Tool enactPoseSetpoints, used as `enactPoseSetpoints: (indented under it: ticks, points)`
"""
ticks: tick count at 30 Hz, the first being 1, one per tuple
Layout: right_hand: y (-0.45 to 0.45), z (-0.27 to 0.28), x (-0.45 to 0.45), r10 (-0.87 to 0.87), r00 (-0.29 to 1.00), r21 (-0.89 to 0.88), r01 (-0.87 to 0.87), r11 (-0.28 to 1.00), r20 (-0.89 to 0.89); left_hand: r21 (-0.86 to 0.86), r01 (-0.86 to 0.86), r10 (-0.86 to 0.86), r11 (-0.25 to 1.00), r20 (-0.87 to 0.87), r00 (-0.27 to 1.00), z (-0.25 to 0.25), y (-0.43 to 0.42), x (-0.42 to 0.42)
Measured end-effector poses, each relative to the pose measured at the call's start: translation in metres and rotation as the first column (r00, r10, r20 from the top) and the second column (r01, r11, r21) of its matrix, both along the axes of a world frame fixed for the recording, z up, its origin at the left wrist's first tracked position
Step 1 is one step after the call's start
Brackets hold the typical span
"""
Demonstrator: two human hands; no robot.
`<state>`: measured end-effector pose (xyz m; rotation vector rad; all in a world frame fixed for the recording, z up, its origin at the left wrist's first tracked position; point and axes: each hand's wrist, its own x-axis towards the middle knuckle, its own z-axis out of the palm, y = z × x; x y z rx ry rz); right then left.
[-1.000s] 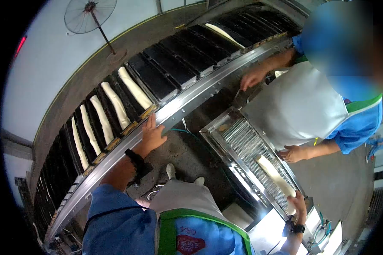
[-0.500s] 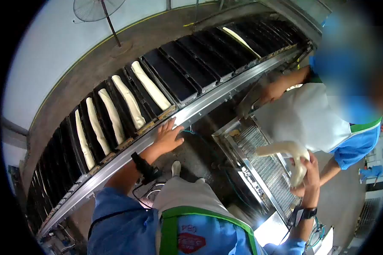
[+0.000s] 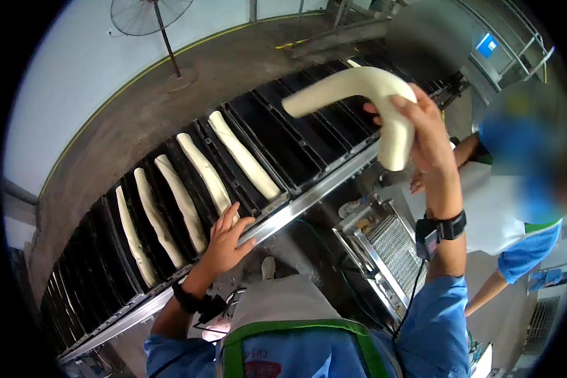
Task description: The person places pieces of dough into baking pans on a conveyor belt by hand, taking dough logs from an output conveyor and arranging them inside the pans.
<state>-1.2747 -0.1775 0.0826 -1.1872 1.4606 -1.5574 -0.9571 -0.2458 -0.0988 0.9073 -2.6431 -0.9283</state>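
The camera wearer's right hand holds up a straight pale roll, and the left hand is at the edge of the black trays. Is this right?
Not the shape: in the head view, the pale roll in the right hand is bent. The left hand is indeed at the edge of the black trays.

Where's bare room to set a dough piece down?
Bare: the black rectangular trays just right of five long pale dough strips, partly hidden behind the bent pale dough piece in the right hand; the silver metal mesh left of the right forearm. Crowded: those strips' trays, where the left hand overlaps one strip's end.
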Motion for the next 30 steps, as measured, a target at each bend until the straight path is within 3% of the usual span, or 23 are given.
enactPoseSetpoints:
  ticks: [1,2,4,6,7,8,10,14,16,19,21,23,25,27,30]
  points:
    - [-0.014,-0.009,0.005,0.037,0.999,-0.003,-0.037,0.999,0.008,0.005,-0.004,0.004,1.000,-0.031,1.000,-0.003,-0.004,0.004]
    - [-0.028,-0.025,0.007,0.026,0.999,0.107,-0.023,0.994,-0.027,0.004,-0.008,0.008,1.000,-0.025,1.000,-0.005,-0.010,0.006]
    - [-0.053,-0.072,-0.001,0.099,0.947,0.358,0.018,0.933,-0.305,0.016,-0.006,0.006,1.000,-0.023,1.000,-0.009,-0.015,0.009]
    - [-0.054,-0.123,0.005,0.103,0.842,0.348,0.105,0.931,-0.529,0.010,0.002,-0.002,1.000,-0.015,1.000,-0.012,-0.019,0.010]
    - [-0.049,-0.131,0.012,0.084,0.837,0.318,0.111,0.942,-0.541,0.017,0.008,-0.008,1.000,0.009,1.000,-0.012,-0.021,0.007]
    - [-0.037,-0.129,0.012,0.184,0.835,0.404,0.049,0.913,-0.519,0.023,0.016,-0.017,1.000,0.034,0.999,-0.013,-0.025,0.003]
    - [-0.008,-0.131,0.009,0.288,0.915,0.547,-0.092,0.832,-0.284,0.020,0.045,-0.046,0.999,0.064,0.997,-0.016,-0.028,-0.003]
    - [0.070,-0.160,-0.012,0.237,0.936,0.527,-0.068,0.847,-0.261,-0.006,0.146,-0.144,0.989,0.106,0.984,-0.011,-0.027,-0.037]
    - [0.118,-0.178,-0.019,0.046,0.998,0.612,-0.006,0.791,-0.049,-0.051,0.200,-0.194,0.978,0.107,0.975,-0.014,-0.023,-0.059]
    - [0.192,-0.195,-0.013,-0.142,0.989,0.611,0.129,0.781,-0.027,-0.129,0.227,-0.210,0.965,0.133,0.969,-0.018,-0.018,-0.095]
    - [0.234,-0.197,-0.002,-0.201,0.976,0.668,0.206,0.715,-0.085,-0.189,0.234,-0.203,0.954,0.169,0.964,-0.036,-0.022,-0.120]
    - [0.271,-0.218,0.010,-0.338,0.941,0.668,0.267,0.695,-0.025,-0.229,0.224,-0.177,0.947,0.206,0.962,-0.064,-0.034,-0.134]
    - [0.307,-0.234,0.016,-0.394,0.918,0.675,0.269,0.687,0.035,-0.251,0.253,-0.181,0.934,0.276,0.944,-0.081,-0.044,-0.151]
    - [0.336,-0.251,0.028,-0.438,0.899,0.705,0.323,0.631,-0.019,-0.227,0.163,-0.083,0.960,0.325,0.942,-0.078,-0.041,-0.146]
    - [0.381,-0.280,0.033,-0.501,0.864,0.750,0.364,0.552,-0.051,-0.353,0.135,-0.037,0.926,0.272,0.962,-0.104,-0.047,-0.148]
